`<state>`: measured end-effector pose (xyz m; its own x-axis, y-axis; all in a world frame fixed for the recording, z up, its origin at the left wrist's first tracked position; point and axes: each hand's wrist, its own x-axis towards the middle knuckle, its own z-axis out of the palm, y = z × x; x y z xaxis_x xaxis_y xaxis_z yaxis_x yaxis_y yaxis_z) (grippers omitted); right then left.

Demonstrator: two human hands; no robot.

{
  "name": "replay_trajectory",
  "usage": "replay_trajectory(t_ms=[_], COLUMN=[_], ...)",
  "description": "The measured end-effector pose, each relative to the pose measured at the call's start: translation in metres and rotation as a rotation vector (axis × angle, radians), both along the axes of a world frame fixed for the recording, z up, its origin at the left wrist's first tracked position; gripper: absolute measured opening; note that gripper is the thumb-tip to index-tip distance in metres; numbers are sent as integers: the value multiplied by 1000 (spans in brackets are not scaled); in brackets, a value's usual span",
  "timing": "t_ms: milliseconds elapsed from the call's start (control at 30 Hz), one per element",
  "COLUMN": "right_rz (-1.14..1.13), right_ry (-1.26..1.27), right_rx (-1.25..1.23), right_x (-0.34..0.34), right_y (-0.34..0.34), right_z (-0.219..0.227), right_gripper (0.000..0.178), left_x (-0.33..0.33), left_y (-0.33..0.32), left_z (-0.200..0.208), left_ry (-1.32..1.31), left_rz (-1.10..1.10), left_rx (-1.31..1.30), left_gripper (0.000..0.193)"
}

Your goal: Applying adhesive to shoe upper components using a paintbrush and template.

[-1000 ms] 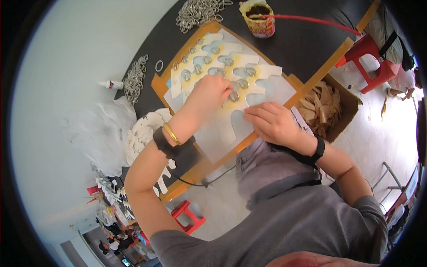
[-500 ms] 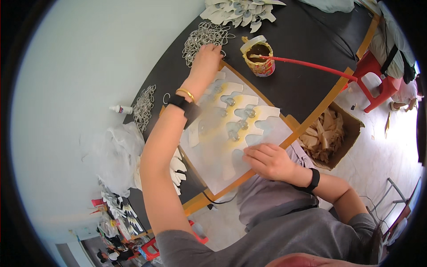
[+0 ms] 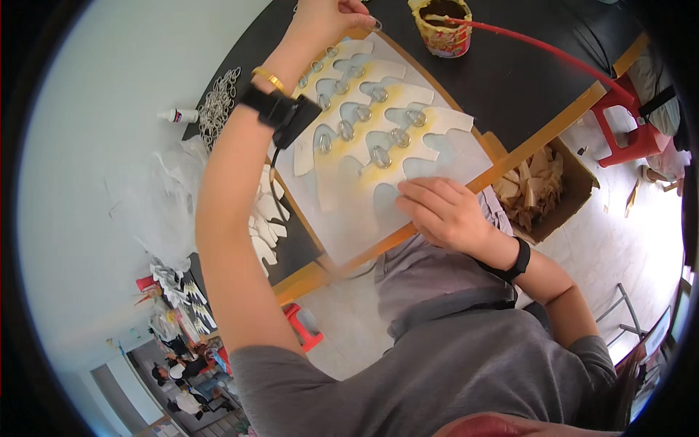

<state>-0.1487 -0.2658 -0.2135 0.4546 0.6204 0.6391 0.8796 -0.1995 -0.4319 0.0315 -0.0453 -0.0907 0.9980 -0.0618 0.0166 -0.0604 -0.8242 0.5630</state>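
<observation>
My left hand (image 3: pixel 331 20) reaches to the top edge of the view, finger and thumb closed on a small metal ring (image 3: pixel 376 25). Below it a white board (image 3: pixel 342 237) carries rows of cream, scalloped pieces (image 3: pixel 422 97) with yellow stains along their edges. Silvery oval rings (image 3: pixel 381 156) lie on these stains, several to a row. My right hand (image 3: pixel 445 213) rests at the board's near edge, its fingers stretched out and slightly curved. Its fingertips are beside the lowest pieces, and nothing shows in it.
A tin smeared with yellow paste (image 3: pixel 448 40) holds a red-handled stick (image 3: pixel 539 49). A pile of metal rings (image 3: pixel 218 108) and a white bottle (image 3: pixel 179 115) are at the left. More cream pieces (image 3: pixel 266 229) lie left of the board. A carton of scraps (image 3: pixel 561 211) stands at the right.
My left hand has moved off the far heap of rings and now pinches a ring near the board's far corner. The whole view has shifted; my right hand stays at the board's near edge.
</observation>
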Motion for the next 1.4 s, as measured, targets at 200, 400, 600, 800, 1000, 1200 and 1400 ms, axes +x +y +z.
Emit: replay_trajectory(t_ms=[200,400,600,800,1000,1200,1400], right_rz=[93,71,94,86,94,109,102], right_ry=[116,67,13,1,1,0,0], right_rx=[51,-59,-47,-41,-38,-50,-53], right_x=[-27,-43,-40,-41,-38,-38,-41], right_y=[16,38,39,39,37,37,40], right_z=[17,9,9,8,7,10,8], right_gripper=[35,34,33,34,36,37,38], left_x=[-105,-172,-176,-171,-172,-185,-192], left_y=[22,25,32,38,31,35,35], left_z=[5,-5,-23,-39,-26,-34,-41], left_ry=[175,396,370,366,303,175,130], left_rz=[-207,-138,-121,-104,-57,-150,-180], left_rx=[1,-212,-198,-277,-137,-88,-68], left_gripper=[13,10,10,12,18,26,28])
